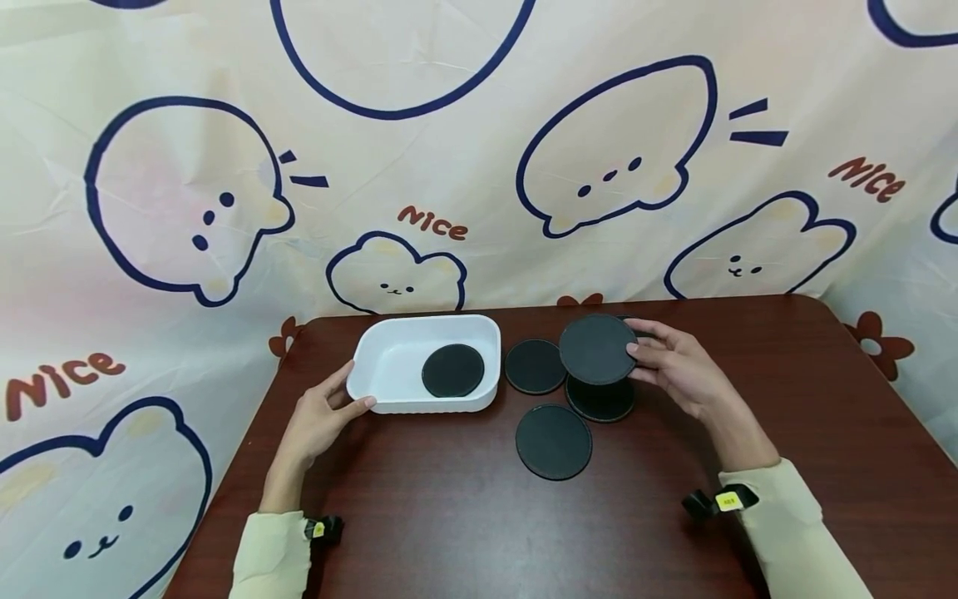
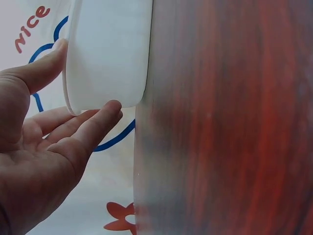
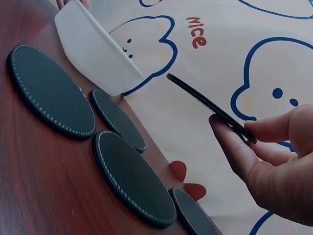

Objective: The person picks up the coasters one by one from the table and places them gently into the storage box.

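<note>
My right hand pinches a round black coaster by its edge, thumb on one face and fingers on the other. In the right wrist view the held coaster is tilted and raised above the others. At the left, my left hand holds the end of a white rectangular plastic tray, its thumb and fingers spread around the corner. One black coaster lies inside the tray, toward its right end. In the left wrist view, fingertips touch the tray's end wall.
Beside the tray on the brown wooden table lie more black coasters: one near the tray, one partly under the held one in view, one nearer me. Another coaster lies farther back. A cartoon-printed cloth hangs behind.
</note>
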Tool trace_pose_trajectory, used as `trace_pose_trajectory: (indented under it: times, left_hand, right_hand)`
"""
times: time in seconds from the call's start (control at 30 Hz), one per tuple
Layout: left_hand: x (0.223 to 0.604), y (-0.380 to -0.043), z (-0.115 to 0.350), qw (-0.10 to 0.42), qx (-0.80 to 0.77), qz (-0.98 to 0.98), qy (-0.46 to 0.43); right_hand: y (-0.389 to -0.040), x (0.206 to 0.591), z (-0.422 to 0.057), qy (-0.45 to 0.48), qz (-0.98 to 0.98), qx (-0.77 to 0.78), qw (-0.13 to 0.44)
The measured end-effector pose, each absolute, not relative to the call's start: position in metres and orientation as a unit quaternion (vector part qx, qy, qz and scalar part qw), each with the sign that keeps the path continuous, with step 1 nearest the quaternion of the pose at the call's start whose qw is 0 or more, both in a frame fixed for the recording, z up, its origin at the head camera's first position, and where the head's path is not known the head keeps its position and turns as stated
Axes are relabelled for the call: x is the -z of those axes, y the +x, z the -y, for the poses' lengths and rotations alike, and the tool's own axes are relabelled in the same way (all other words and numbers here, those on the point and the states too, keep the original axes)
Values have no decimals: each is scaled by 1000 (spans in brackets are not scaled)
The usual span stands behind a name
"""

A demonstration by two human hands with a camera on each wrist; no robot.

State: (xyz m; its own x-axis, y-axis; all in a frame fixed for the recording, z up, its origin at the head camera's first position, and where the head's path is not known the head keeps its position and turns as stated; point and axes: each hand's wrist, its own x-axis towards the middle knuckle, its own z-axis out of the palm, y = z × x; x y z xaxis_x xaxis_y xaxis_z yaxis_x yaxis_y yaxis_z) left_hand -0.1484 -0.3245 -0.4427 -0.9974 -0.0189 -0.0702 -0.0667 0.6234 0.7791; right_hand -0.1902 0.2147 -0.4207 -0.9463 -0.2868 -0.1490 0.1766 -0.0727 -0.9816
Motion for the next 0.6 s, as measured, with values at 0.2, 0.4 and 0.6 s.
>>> trace_pose_trajectory:
  times: [0.2, 0.4, 0.6]
  left_hand:
    - [443, -148, 324, 26, -437, -899, -23]
    - [442, -148, 324, 27, -436, -899, -23]
    - [441, -147, 323, 30, -436, -899, -24]
  right_hand:
    - [-195, 419, -202, -51, -671, 723, 154]
    - [-200, 422, -183, -49, -669, 725, 156]
    - [-205, 422, -160, -35, -652, 740, 161]
